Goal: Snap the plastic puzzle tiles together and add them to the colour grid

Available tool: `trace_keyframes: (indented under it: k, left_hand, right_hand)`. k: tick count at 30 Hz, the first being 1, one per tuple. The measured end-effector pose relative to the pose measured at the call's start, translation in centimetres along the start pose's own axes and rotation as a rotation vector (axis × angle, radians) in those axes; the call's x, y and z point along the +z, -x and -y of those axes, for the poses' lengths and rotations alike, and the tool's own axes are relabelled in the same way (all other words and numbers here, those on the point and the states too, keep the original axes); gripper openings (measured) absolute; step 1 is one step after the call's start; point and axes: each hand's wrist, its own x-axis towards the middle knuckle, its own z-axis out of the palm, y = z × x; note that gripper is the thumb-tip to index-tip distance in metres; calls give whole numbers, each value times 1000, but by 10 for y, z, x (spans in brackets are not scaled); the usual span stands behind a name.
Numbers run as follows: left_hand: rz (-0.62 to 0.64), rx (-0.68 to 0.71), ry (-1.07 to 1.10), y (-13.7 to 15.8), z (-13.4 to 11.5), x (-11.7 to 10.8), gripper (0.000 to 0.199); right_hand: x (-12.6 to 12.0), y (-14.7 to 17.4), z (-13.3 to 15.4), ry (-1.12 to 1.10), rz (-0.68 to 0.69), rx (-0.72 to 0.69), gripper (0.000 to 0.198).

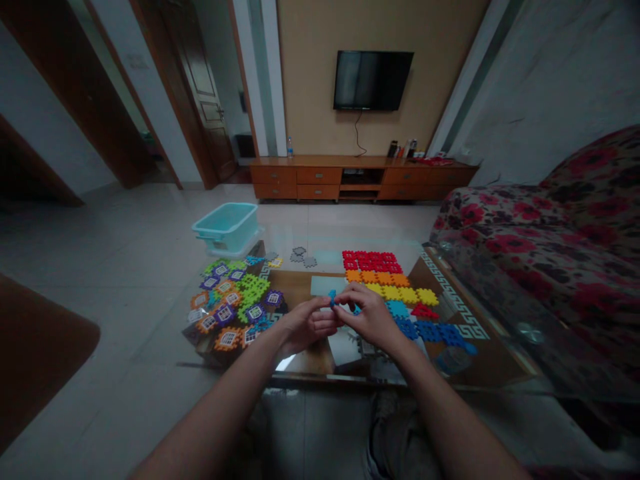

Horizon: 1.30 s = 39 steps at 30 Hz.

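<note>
Over the middle of the glass table, a small blue interlocking tile [333, 296] is pinched between the fingertips of my left hand [304, 324] and my right hand [366, 315]. My fingers cover part of it. On the right lie rows of tiles sorted by colour: red tiles [370, 261], orange tiles [377, 277], yellow tiles [407, 295], light blue tiles [398, 309] and dark blue tiles [435, 331]. To the left of my left hand spreads a mixed pile with green tiles [254, 288], purple window tiles [225, 313] and orange window tiles [229, 339].
Grey tiles [299, 255] lie near the far edge of the glass table [165, 340]. A turquoise bin [227, 230] stands beyond its left corner. A clear plastic bottle [454, 360] lies at the right front. A floral sofa [530, 227] borders the right side.
</note>
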Motion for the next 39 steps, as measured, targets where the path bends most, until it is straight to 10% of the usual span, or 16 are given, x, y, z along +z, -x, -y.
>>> trace_keyframes:
  k: [9, 19, 39]
  left_hand:
    - [3, -53, -110, 10, 1, 16, 39]
    - [-13, -6, -91, 7, 0, 15, 32]
    - [37, 2, -114, -3, 5, 7, 30]
  right_hand:
    - [-53, 28, -22, 196, 11, 67, 7]
    - [-150, 115, -55, 617, 409, 287, 17]
    - [-147, 146, -85, 721, 662, 335, 21]
